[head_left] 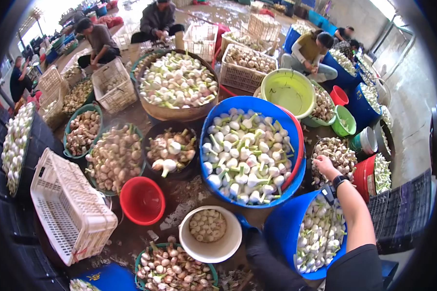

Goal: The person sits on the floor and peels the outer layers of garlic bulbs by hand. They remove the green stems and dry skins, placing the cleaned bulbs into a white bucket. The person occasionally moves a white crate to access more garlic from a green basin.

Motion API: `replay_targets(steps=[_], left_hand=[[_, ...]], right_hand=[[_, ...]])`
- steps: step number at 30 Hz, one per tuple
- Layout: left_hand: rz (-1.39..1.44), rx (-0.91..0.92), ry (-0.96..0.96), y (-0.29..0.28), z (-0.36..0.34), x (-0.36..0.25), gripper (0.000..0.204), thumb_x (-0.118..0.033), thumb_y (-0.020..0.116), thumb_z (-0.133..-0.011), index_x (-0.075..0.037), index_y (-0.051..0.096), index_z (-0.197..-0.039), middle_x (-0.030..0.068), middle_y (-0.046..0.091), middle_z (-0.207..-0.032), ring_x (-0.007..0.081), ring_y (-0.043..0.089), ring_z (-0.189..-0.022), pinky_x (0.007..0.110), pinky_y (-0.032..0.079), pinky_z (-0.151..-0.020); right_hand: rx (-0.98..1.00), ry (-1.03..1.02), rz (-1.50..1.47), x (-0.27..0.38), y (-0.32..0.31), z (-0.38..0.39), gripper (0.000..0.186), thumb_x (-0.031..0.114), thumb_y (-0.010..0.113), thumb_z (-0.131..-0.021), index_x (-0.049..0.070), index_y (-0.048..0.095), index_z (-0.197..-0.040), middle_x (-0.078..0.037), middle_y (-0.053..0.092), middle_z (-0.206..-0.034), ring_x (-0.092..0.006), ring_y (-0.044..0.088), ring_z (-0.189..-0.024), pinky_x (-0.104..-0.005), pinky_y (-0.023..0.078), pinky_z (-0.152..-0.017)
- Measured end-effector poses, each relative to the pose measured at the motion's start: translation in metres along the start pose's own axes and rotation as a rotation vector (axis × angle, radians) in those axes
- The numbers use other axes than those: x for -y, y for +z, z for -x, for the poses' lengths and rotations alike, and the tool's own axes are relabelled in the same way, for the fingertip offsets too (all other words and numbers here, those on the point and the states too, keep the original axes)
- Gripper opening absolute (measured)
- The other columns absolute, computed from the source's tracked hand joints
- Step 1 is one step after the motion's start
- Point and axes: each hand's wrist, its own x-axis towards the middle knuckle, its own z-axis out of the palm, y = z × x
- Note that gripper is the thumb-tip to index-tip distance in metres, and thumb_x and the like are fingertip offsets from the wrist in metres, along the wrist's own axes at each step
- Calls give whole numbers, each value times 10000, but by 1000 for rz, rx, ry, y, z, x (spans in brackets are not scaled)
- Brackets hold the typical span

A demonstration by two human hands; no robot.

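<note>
The right hand (326, 167) is lowered to one heap of brownish garlic (339, 149), right of one large blue tub (224, 105); its opening and any hold cannot be told, nor the left hand's. Left of the tub, one red bucket (142, 200) and one white bucket (213, 256) are set; beyond it, one large yellow-green basin (287, 97).

No writing can be read; a blue tub (119, 280) bears a yellow mark (94, 277) (low at the left), possibly lettering, but too small to make out.
</note>
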Motion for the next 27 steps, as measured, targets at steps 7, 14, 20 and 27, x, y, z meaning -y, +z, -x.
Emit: replay_targets(steps=[7,14,20,27], left_hand=[[234,150,-347,135,0,-124,114,-115,494,-821,-52,573,-768,34,563,-612,98,464,-443,219,365,-393],[-136,209,55,241,-56,-295,123,-131,515,-827,-52,608,-850,21,541,-619,96,500,-531,229,384,-438],[18,474,129,351,-70,-385,101,-118,600,-822,-21,623,-840,47,631,-788,128,582,-740,263,465,-697],[637,961,-603,468,-43,-510,822,-634,301,-869,13,223,-1370,173,422,-1325,262,405,-1236,396,350,-1012]], right_hand=[[-341,10,174,5,51,-187,750,439,644,-760,-34,375,-1275,-273,468,-1224,-383,447,-1152,-429,364,-970],[-301,-101,193,4,57,-236,363,179,627,-716,0,486,-998,-200,606,-842,-370,587,-830,-430,461,-751],[-262,55,-126,47,16,-229,330,173,610,-732,-3,471,-974,-165,602,-772,-262,613,-650,-378,488,-596],[-97,-25,-464,183,1,-139,375,93,570,-734,-13,431,-1067,-131,576,-819,-173,535,-521,-325,450,-481]])
